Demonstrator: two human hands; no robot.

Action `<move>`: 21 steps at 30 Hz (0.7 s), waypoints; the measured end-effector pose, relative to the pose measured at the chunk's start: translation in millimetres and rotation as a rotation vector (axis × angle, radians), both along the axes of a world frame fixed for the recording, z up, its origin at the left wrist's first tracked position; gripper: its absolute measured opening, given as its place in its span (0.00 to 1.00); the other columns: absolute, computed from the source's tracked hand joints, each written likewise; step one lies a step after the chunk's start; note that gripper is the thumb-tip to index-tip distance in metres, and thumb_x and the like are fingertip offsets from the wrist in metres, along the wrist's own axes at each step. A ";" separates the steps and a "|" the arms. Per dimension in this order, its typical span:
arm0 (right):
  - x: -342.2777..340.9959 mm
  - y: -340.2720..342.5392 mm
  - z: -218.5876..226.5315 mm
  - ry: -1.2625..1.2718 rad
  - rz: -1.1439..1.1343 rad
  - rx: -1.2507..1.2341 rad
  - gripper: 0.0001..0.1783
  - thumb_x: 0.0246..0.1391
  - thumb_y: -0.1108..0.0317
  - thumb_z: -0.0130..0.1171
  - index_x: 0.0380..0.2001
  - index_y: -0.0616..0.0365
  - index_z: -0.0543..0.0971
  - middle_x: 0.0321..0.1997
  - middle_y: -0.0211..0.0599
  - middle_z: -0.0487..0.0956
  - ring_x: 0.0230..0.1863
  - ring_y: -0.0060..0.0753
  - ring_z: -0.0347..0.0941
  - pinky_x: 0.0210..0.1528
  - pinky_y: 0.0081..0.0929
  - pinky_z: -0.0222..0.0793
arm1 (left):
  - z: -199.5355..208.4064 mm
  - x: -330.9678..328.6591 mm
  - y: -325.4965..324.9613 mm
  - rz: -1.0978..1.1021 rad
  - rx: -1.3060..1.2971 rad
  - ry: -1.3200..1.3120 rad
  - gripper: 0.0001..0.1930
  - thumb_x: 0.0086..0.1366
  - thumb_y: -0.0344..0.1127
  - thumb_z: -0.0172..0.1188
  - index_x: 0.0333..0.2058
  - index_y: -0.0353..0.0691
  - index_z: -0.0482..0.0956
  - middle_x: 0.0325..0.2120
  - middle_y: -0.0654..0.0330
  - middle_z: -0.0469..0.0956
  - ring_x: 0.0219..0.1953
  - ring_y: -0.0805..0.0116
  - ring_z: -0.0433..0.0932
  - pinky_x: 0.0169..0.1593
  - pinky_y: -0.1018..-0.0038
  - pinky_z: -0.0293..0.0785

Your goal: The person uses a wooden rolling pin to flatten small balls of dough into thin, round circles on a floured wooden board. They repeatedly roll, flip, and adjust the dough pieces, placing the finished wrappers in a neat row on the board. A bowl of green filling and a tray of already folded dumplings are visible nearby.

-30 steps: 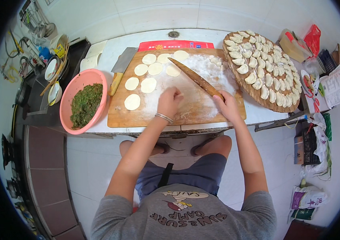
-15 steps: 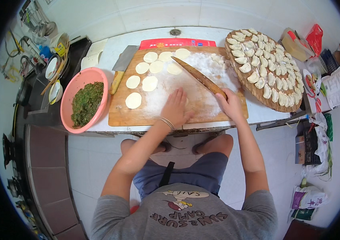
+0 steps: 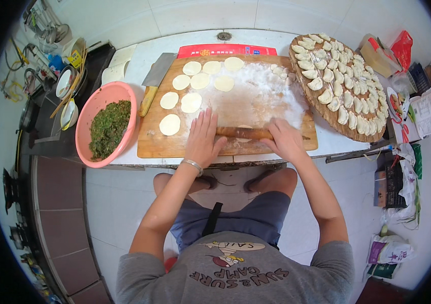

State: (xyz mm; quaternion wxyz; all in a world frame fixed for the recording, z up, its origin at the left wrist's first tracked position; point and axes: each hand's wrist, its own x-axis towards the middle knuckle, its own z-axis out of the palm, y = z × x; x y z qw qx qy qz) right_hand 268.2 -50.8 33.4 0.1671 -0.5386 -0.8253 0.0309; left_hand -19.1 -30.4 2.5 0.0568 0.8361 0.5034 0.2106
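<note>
A tapered wooden rolling pin (image 3: 243, 133) lies crosswise over a small dough round (image 3: 244, 140) near the front of a floured wooden board (image 3: 149, 144). My right hand (image 3: 285, 139) is closed over the pin's right part, thumb on the near side, with the thin tip poking out beyond it. At the left end, my left hand (image 3: 202, 136) rests flat with fingers stretched forward; its palm covers or touches the pin's end. Several rolled dough wrappers (image 3: 191, 103) are spread over the board's left half. Small dough pieces (image 3: 279, 72) sit in flour at the back right.
A pink bowl of green filling (image 3: 82, 109) stands left of the board. A cleaver (image 3: 158, 71) lies along the board's left edge, its handle toward me. A round wooden tray (image 3: 334, 119) of folded dumplings overlaps the right side. Behind is a red strip (image 3: 225, 50).
The rolling pin has swung from a diagonal to lie crosswise over the dough and nearer to me. My left hand has shifted left and flattened at its end; my right hand has come closer in.
</note>
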 end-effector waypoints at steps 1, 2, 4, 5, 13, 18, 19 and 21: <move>-3.5 10.2 0.9 -0.039 -0.054 0.011 0.23 0.56 0.48 0.60 0.47 0.52 0.75 0.50 0.39 0.74 0.50 0.45 0.73 0.49 0.44 0.69 | 0.6 1.7 14.3 0.013 0.010 0.023 0.37 0.69 0.51 0.51 0.68 0.33 0.55 0.70 0.42 0.51 0.71 0.41 0.49 0.72 0.52 0.43; -4.1 16.9 1.8 -0.083 -0.108 0.020 0.24 0.57 0.48 0.59 0.50 0.52 0.75 0.55 0.40 0.73 0.54 0.47 0.71 0.53 0.46 0.68 | 0.6 4.5 23.3 0.026 0.018 0.042 0.37 0.69 0.52 0.51 0.68 0.33 0.56 0.70 0.42 0.52 0.71 0.41 0.50 0.72 0.52 0.44; -4.8 32.0 -5.3 -0.033 -0.124 0.098 0.28 0.59 0.47 0.56 0.57 0.50 0.72 0.64 0.43 0.68 0.61 0.50 0.65 0.60 0.49 0.61 | 2.3 9.5 34.9 0.056 -0.017 0.059 0.37 0.69 0.52 0.50 0.68 0.33 0.56 0.69 0.41 0.53 0.71 0.41 0.51 0.72 0.52 0.44; -4.3 36.8 -7.0 -0.008 -0.131 0.143 0.30 0.60 0.47 0.54 0.61 0.50 0.70 0.68 0.44 0.65 0.65 0.52 0.63 0.64 0.51 0.58 | 4.1 11.1 38.5 0.072 -0.029 0.067 0.37 0.69 0.53 0.50 0.68 0.33 0.56 0.69 0.41 0.53 0.70 0.40 0.52 0.72 0.52 0.45; -18.5 9.4 -4.9 -0.065 -0.058 0.008 0.32 0.64 0.47 0.47 0.69 0.42 0.62 0.74 0.44 0.57 0.72 0.56 0.55 0.70 0.55 0.51 | 0.9 -5.8 -19.6 0.052 -0.067 -0.010 0.37 0.70 0.52 0.49 0.68 0.33 0.55 0.69 0.40 0.53 0.71 0.41 0.49 0.72 0.52 0.43; -11.7 42.2 -13.2 -0.083 -0.151 0.038 0.31 0.67 0.47 0.41 0.70 0.42 0.61 0.75 0.45 0.55 0.73 0.57 0.53 0.70 0.60 0.47 | 11.7 1.5 24.5 0.071 0.037 0.049 0.36 0.69 0.51 0.50 0.67 0.32 0.57 0.67 0.40 0.57 0.70 0.39 0.52 0.71 0.50 0.45; -7.3 33.0 -14.1 -0.073 -0.128 0.018 0.31 0.66 0.47 0.42 0.70 0.42 0.61 0.75 0.45 0.55 0.73 0.57 0.53 0.70 0.61 0.47 | 10.8 -1.8 12.2 0.041 0.025 0.023 0.36 0.69 0.51 0.51 0.67 0.32 0.56 0.67 0.40 0.56 0.70 0.39 0.52 0.71 0.50 0.45; -8.7 4.7 -6.4 -0.147 -0.092 -0.073 0.33 0.65 0.49 0.46 0.71 0.41 0.59 0.76 0.44 0.54 0.73 0.57 0.52 0.70 0.62 0.47 | 2.2 -9.2 -19.0 -0.004 -0.030 -0.005 0.37 0.68 0.52 0.53 0.67 0.33 0.56 0.68 0.40 0.54 0.70 0.39 0.51 0.71 0.49 0.46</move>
